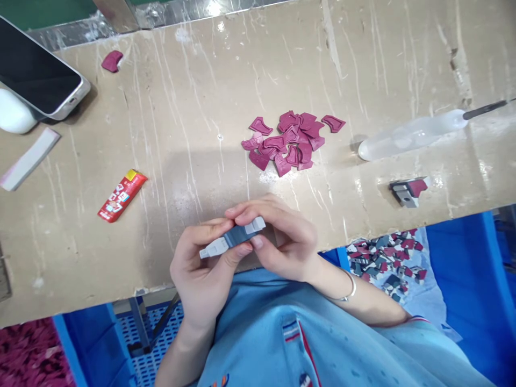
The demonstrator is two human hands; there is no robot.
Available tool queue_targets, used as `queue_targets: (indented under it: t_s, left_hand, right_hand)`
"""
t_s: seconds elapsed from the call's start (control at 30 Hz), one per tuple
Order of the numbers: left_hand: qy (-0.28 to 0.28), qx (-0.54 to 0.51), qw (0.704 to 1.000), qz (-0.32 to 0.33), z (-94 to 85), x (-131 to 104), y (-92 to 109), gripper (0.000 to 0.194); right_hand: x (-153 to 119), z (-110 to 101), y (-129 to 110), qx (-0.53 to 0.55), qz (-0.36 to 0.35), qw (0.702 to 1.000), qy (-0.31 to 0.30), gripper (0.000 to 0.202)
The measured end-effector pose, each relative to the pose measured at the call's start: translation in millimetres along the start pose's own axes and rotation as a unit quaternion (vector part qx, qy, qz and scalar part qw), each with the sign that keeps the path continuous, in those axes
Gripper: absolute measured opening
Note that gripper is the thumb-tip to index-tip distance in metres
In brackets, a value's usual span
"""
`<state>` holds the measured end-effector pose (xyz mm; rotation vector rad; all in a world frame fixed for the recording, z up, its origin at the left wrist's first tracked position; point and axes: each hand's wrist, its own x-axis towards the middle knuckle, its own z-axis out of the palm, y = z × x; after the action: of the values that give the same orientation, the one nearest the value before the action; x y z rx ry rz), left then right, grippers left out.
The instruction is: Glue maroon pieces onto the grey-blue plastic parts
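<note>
Near the table's front edge, my left hand (207,269) and my right hand (282,236) are both closed on one small dark grey and light grey plastic part (234,237). Fingers and thumbs pinch it from both sides, with its pale left end sticking out over my left palm. Part of its right side is hidden by my right fingers. Just beyond my hands lies a loose pile of maroon plastic pieces (282,142). To the right, a grey part with a maroon piece on it (410,190) rests by the table edge.
On the table (181,107) are a red packet (123,195), a phone-like device (36,70), a white strip (30,159) and a translucent handled tool (415,134). Below stand a blue bin with mixed parts (387,258) and one with maroon pieces (34,355).
</note>
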<state>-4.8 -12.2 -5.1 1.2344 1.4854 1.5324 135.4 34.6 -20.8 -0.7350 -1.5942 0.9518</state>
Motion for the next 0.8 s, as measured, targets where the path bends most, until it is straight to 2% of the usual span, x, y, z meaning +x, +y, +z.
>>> queue_targets:
  t_s: [0.2,0.33,0.4,0.53,0.7,0.8]
  left_hand:
    - [0.009,0.001,0.999,-0.038,-3.4,-4.9,0.3,0.025]
    - [0.014,0.011,0.996,-0.083,-8.9,-1.4,5.7,0.031]
    - [0.002,0.015,0.996,-0.088,-10.3,0.5,7.8,0.029]
    - [-0.024,0.024,0.998,-0.055,-11.1,0.4,6.9,0.021]
    - [-0.027,0.031,0.999,0.029,-11.2,1.8,1.5,0.021]
    - [-0.039,0.041,0.997,0.044,-12.2,3.0,2.5,0.018]
  right_hand:
    - [-0.7,-3.1,0.7,-0.003,-0.005,1.0,-0.008,0.017]
    - [-0.8,-4.5,0.0,0.021,-0.015,0.998,-0.052,0.038]
    - [-1.2,-4.5,-0.5,0.027,-0.011,0.998,-0.054,0.04]
    - [-2.6,-3.7,-0.2,0.027,-0.002,0.999,-0.037,0.034]
    - [-4.9,-0.6,1.8,0.039,0.009,0.999,-0.01,0.03]
    - [-6.3,-1.1,-0.6,0.033,0.022,0.999,-0.006,0.025]
